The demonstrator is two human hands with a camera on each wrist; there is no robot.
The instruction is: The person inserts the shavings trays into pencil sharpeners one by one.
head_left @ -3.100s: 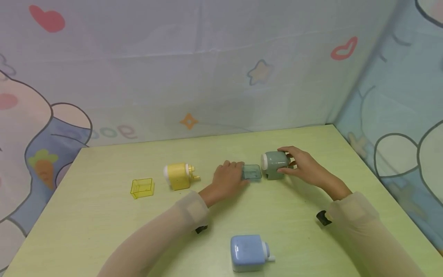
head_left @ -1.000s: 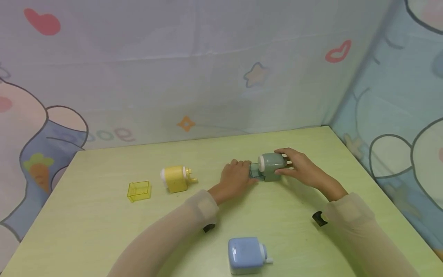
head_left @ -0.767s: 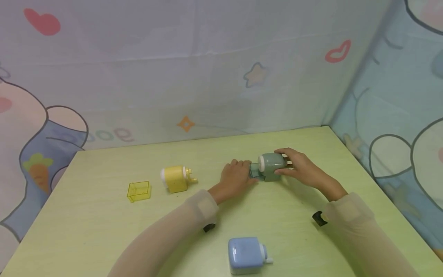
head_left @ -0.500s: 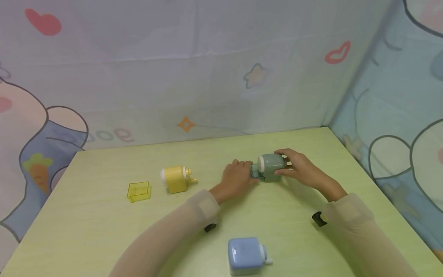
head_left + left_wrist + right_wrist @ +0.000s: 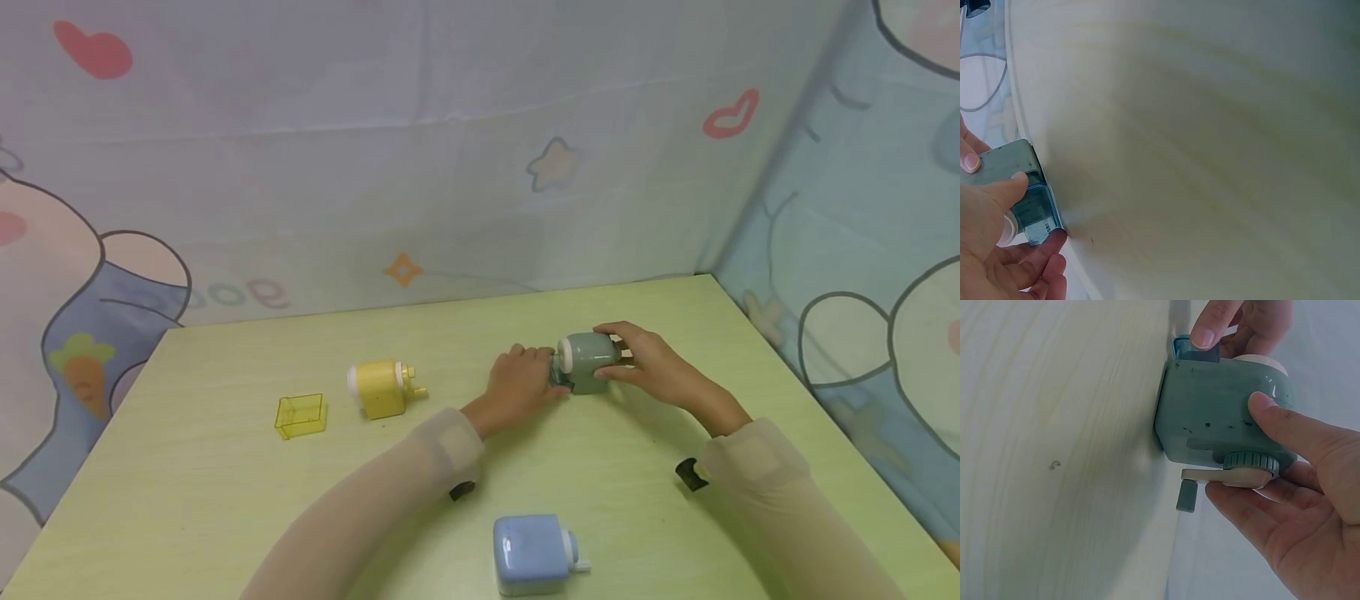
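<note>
A green pencil sharpener (image 5: 591,364) with a white end rests on the table, held by my right hand (image 5: 651,362). In the right wrist view, the right thumb lies on the sharpener's side and the fingers are by its crank (image 5: 1222,477). My left hand (image 5: 520,385) pinches the clear teal shavings drawer (image 5: 1036,212). Part of that drawer sits inside the sharpener's body, with the outer end still showing. Seen from the left wrist, the left thumb reaches the body's edge and a fingertip is at the drawer's outer end.
To the left on the table (image 5: 225,500) stands a yellow pencil sharpener (image 5: 381,388), its crank facing right. Beside it lies a clear yellow drawer (image 5: 302,416). A blue pencil sharpener (image 5: 528,550) is near the front. A patterned cloth wall (image 5: 480,167) borders the back.
The left hand has moved right, and the teal drawer has slid from outside the green sharpener to mostly inside it. The right hand keeps its grip, nearly still.
</note>
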